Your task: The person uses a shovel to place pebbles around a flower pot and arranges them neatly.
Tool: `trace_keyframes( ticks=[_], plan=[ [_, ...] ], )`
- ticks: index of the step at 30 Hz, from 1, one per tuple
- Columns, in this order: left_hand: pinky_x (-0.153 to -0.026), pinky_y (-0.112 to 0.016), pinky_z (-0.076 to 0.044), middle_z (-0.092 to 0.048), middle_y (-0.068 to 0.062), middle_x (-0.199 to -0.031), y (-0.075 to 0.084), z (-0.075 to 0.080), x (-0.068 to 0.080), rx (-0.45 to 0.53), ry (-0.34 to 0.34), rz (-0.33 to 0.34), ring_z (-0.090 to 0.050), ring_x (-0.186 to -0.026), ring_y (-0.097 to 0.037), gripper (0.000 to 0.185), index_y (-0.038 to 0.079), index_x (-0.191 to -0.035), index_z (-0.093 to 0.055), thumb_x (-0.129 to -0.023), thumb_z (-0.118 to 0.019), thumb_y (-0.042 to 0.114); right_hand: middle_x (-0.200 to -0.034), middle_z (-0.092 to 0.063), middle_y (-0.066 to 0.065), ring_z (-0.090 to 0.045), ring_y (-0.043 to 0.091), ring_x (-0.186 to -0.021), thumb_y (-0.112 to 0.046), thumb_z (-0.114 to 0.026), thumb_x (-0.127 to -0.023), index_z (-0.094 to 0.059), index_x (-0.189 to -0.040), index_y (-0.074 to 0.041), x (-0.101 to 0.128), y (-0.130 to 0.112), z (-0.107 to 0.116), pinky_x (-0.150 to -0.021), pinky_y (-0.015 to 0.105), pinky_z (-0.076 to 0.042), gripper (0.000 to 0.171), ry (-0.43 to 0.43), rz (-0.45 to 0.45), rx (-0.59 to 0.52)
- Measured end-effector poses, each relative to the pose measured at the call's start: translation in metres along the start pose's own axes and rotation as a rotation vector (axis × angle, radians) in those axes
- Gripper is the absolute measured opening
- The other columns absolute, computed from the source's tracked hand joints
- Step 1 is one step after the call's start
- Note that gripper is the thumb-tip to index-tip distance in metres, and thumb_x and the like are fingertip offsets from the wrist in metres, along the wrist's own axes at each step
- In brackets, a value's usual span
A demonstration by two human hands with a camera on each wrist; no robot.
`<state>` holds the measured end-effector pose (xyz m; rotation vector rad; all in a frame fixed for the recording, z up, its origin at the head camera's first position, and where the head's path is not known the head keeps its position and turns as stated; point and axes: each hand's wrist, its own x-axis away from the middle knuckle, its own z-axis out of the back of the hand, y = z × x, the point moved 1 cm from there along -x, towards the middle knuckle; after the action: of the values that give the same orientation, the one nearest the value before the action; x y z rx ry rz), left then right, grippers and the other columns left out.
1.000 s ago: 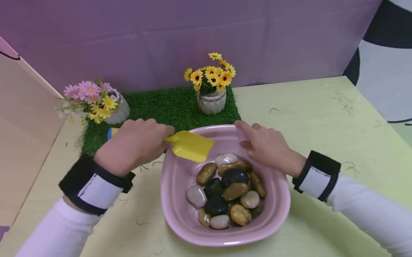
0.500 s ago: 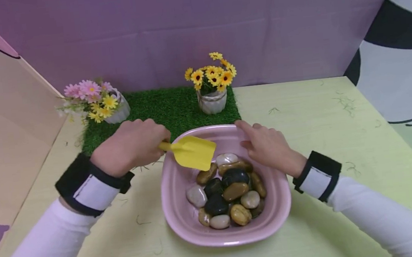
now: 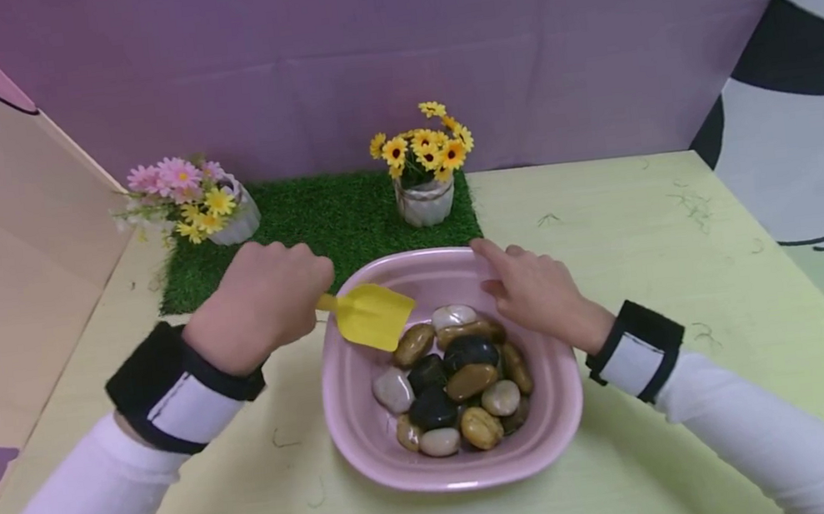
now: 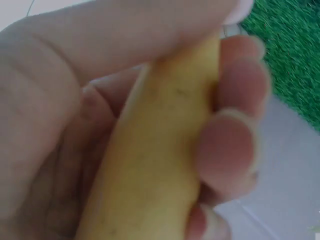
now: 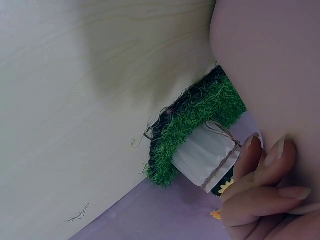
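Observation:
My left hand [image 3: 262,302] grips a yellow toy shovel [image 3: 375,317] by its handle; the left wrist view has the fingers wrapped around the thick yellow handle [image 4: 155,135]. The flat blade hangs over the back left of a pink basin [image 3: 461,476], with nothing on it. Smooth wet stones [image 3: 470,382] in black, brown and whitish colours lie heaped inside. At the basin's back right rim, my right hand [image 3: 537,294] holds the edge, thumb on the inside. From the right wrist, curled fingers [image 5: 255,205] show against the outer wall [image 5: 280,65].
Behind the basin lies a green turf mat [image 3: 331,207]. A white pot of yellow flowers [image 3: 425,201] stands on it, and a tilted pot with pink and yellow flowers [image 3: 234,213] at left. Grass bits [image 3: 695,210] litter the pale table [image 3: 621,235]. A purple backdrop [image 3: 391,58] rises behind.
The shovel blade has swung down and toward me, then back left a little, with my left hand shifting slightly left. My right hand and the stones look the same.

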<state>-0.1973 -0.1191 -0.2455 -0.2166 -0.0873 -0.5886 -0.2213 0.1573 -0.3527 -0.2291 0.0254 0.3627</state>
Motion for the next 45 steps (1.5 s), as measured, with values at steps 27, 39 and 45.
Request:
trace_keyframes(
  ticks=[27,39,45],
  plan=[
    [-0.058,-0.034,-0.049,-0.054,-0.003,-0.066,0.04,-0.016,0.001,0.023,-0.128,-0.126,-0.053,-0.057,-0.019,0.017,0.011,-0.07,-0.056,-0.082,-0.067,0.016,-0.085,-0.06,0.014,-0.052,0.021,-0.054,-0.021,-0.057,-0.094,-0.038,-0.141,-0.015,0.0,0.001,0.0,-0.038,0.025,-0.038,0.051,-0.006,0.006,-0.008],
    [-0.059,-0.034,-0.046,-0.06,-0.004,-0.063,0.031,-0.021,-0.012,-0.254,0.162,-0.194,-0.053,-0.055,-0.021,0.02,0.012,-0.064,-0.059,-0.082,-0.068,0.008,-0.086,-0.06,0.015,-0.051,0.02,-0.053,-0.021,-0.057,-0.094,-0.038,-0.141,-0.015,-0.001,0.003,0.0,-0.038,0.025,-0.037,0.052,-0.006,0.005,-0.009],
    [-0.084,-0.039,-0.034,-0.059,-0.002,-0.064,0.039,-0.029,-0.02,-0.541,0.341,-0.149,-0.048,-0.071,-0.023,0.028,0.014,-0.058,-0.058,-0.083,-0.069,0.013,-0.086,-0.06,0.015,-0.051,0.02,-0.053,-0.022,-0.057,-0.094,-0.038,-0.142,-0.016,-0.002,0.003,0.0,-0.038,0.025,-0.037,0.052,-0.013,-0.002,-0.016]
  ],
)
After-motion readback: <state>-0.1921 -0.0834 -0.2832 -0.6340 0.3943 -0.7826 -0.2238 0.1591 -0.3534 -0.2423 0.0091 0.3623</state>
